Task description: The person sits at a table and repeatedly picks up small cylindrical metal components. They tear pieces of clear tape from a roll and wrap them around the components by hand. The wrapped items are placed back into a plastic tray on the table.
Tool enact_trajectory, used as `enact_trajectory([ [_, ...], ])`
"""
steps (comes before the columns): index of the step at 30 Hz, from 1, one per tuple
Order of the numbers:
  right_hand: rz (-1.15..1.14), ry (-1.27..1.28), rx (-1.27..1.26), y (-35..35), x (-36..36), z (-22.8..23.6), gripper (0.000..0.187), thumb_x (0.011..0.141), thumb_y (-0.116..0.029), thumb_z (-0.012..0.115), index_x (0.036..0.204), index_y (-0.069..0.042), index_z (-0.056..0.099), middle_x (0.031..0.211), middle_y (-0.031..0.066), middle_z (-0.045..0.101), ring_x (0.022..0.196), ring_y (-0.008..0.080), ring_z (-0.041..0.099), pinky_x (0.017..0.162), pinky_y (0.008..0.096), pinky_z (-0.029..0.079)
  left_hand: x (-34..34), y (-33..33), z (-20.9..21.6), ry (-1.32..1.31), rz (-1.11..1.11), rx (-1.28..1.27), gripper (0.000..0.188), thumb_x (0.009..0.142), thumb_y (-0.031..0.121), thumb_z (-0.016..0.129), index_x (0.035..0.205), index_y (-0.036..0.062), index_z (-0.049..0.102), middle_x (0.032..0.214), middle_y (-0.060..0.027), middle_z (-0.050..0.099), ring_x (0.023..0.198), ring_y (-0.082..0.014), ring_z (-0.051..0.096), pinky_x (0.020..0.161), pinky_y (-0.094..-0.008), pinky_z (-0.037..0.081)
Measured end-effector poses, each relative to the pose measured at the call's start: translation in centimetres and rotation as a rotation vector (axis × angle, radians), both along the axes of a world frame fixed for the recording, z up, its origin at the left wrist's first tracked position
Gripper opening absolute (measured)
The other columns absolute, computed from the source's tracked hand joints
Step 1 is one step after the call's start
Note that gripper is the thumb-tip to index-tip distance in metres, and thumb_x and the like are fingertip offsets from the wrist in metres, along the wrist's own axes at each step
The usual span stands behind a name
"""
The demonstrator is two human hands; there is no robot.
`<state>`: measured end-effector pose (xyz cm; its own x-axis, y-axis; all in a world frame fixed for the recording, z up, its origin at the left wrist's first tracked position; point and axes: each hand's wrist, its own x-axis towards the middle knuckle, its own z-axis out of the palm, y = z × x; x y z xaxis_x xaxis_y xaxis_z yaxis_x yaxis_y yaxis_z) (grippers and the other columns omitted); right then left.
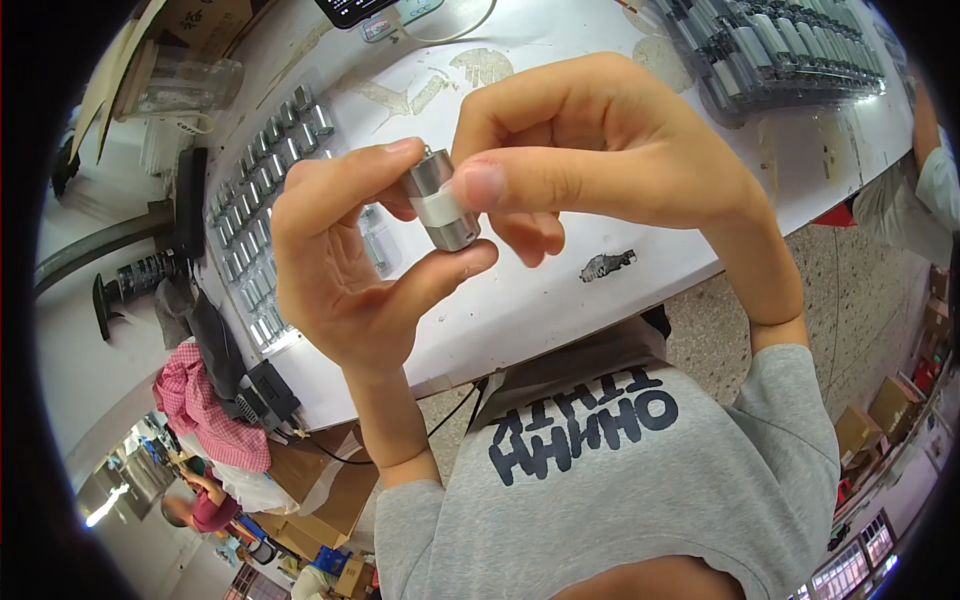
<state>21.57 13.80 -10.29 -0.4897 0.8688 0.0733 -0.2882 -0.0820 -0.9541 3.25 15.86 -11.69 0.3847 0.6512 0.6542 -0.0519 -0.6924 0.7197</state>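
Note:
Above the near part of the white table (540,315) I hold a small silver metal cylinder (430,175), tilted, which looks like a small motor. A white band (438,208) wraps its middle. My left hand (345,250) grips it by the two ends, the index finger at the top and the thumb at the bottom. My right hand (620,150) is closed from the right, its thumb pressed against the white band. The right fingertips behind the thumb are partly hidden. A clear tray with rows of similar silver cylinders (262,180) lies left of my left hand, which covers part of it.
Stacked clear trays of cylinders with white bands (770,45) stand at the far right. A phone (345,8) and a white cable (450,38) lie at the back. A clear plastic container (190,85) is at the far left. A black patch (607,264) marks the table.

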Motion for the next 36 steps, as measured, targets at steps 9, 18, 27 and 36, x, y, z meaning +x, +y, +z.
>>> enact_trajectory([
  [9,-0.019,0.037,0.041,0.0,0.5,0.3,0.015,0.086,-0.013,0.056,0.078,0.000,0.057,0.063,0.0018,0.054,0.057,0.0062,0.053,0.050,0.0185,0.040,-0.1,0.0,-0.5,-0.076,-0.100,-0.178,0.063,0.056,0.000,0.080,0.110,-0.0012,0.047,0.097,-0.0096,0.054,0.081,-0.0142,0.057,0.070,-0.0258,0.055],
  [18,-0.054,-0.046,0.085,0.1,0.5,0.3,0.015,0.083,-0.014,0.061,0.077,-0.001,0.056,0.064,-0.0005,0.052,0.056,0.0041,0.049,0.049,0.0172,0.038,-0.1,-0.4,-0.7,-0.060,-0.039,-0.217,0.063,0.061,0.003,0.079,0.112,-0.0011,0.044,0.108,-0.0122,0.052,0.090,-0.0153,0.054,0.076,-0.0265,0.054],
  [27,-0.205,-0.067,0.225,0.1,0.2,-0.4,0.013,0.082,-0.009,0.060,0.076,-0.002,0.052,0.068,-0.0007,0.049,0.061,0.0046,0.045,0.055,0.0194,0.036,1.4,-1.7,-0.1,-0.229,-0.047,-0.480,0.048,0.076,0.009,0.069,0.115,-0.0032,0.043,0.115,-0.0143,0.050,0.100,-0.0173,0.051,0.080,-0.0268,0.052],
  [36,-0.298,-0.340,0.457,-0.2,-0.4,-0.8,0.007,0.074,0.001,0.058,0.075,-0.002,0.052,0.063,-0.0005,0.047,0.056,0.0052,0.044,0.048,0.0196,0.036,0.4,-1.4,0.2,-0.025,0.014,-0.461,0.031,0.079,0.001,0.061,0.107,0.0007,0.047,0.105,-0.0077,0.054,0.096,-0.0128,0.050,0.075,-0.0229,0.051],
])
